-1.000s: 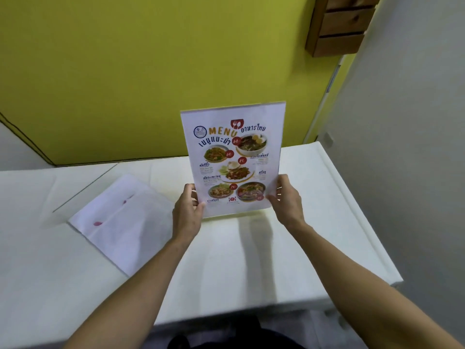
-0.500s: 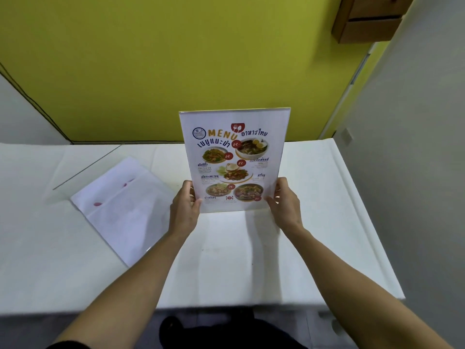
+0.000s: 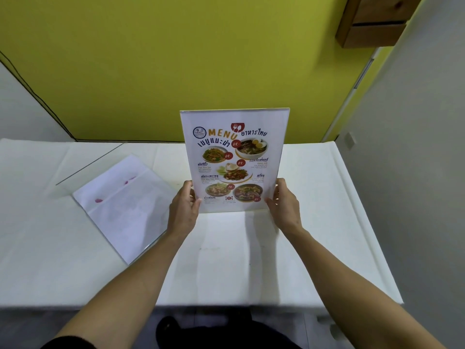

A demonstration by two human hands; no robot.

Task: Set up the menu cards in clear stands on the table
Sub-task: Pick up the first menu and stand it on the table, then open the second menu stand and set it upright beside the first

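Note:
A colourful menu card (image 3: 234, 159) sits inside a clear stand that is upright at the middle of the white table (image 3: 314, 222), its bottom edge at or just above the tabletop. My left hand (image 3: 183, 210) grips the stand's lower left edge. My right hand (image 3: 284, 205) grips its lower right edge. To the left, a second clear stand (image 3: 123, 207) lies flat on the table with a white sheet showing small pink marks inside it.
A yellow-green wall (image 3: 201, 59) rises right behind the table. A grey wall (image 3: 415, 172) runs along the table's right edge. A wooden shelf unit (image 3: 372, 21) hangs at the upper right. The table's near edge is close to my body.
The menu in its stand has straightened from a slight tilt to upright. My view has shifted, so the table looks squarer. Both hands keep the same grip.

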